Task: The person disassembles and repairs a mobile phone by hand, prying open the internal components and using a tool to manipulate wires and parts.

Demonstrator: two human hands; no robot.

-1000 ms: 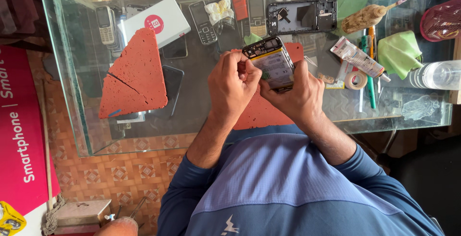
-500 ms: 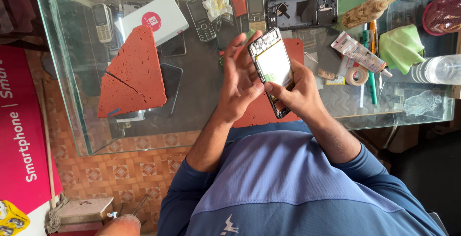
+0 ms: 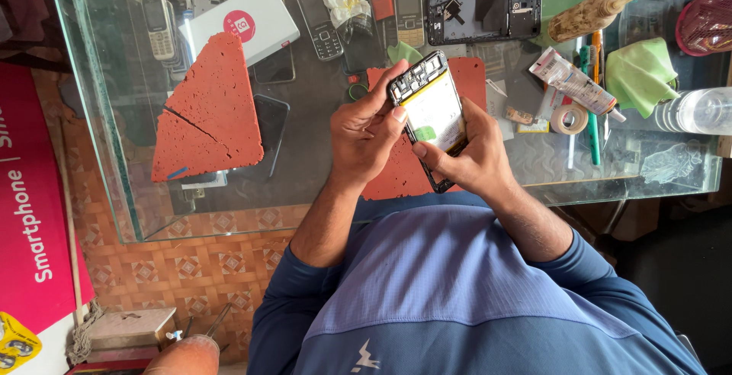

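Phone: opened smartphone (image 3: pixel 429 112), long axis running eleven to five o'clock.
Left hand (image 3: pixel 364 138): pinching its upper edge, nearer.
Right hand (image 3: pixel 467 157): gripping lower right side.

Both hands grip an opened smartphone (image 3: pixel 431 115) above the glass surface (image 3: pixel 305 161): left hand (image 3: pixel 366 135) pinching its top edge, right hand (image 3: pixel 465 154) cradling the lower end. Behind it sit a red mat (image 3: pixel 469 77), an orange triangular sponge (image 3: pixel 210 112) and a tape roll (image 3: pixel 568 119).

Both forearms are raised with elbows bent, the left hand (image 3: pixel 364 135) and the right hand (image 3: pixel 467 157) being curled inward, fingers clasped, thumbs extended.
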